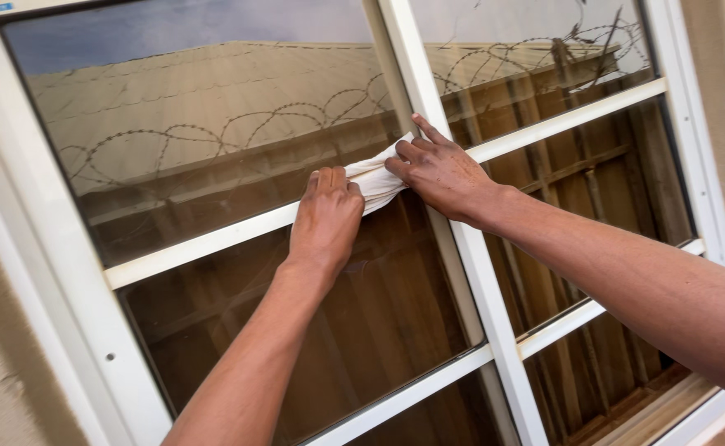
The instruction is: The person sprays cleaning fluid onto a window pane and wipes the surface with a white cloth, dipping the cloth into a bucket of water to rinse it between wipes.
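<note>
Cloth (376, 177), white and bunched, lies pressed on the white horizontal bar (206, 244) of the window frame (61, 248), right where that bar meets the vertical mullion (482, 281). My left hand (326, 219) sits at 7 o'clock of the cloth, fingers curled shut over its lower edge, knuckles against the bar. My right hand (441, 172) sits at 3 o'clock, thumb and forefinger pinching the cloth's end, remaining fingers spread flat on the mullion. The glass pane (214, 116) above reflects a fence and coiled wire. Judged step: wiping the bar at its junction. The next move, in my judgement, calls for even pressure from both hands and a stroke along the bar toward 8 o'clock, keeping the cloth bunched.
</note>
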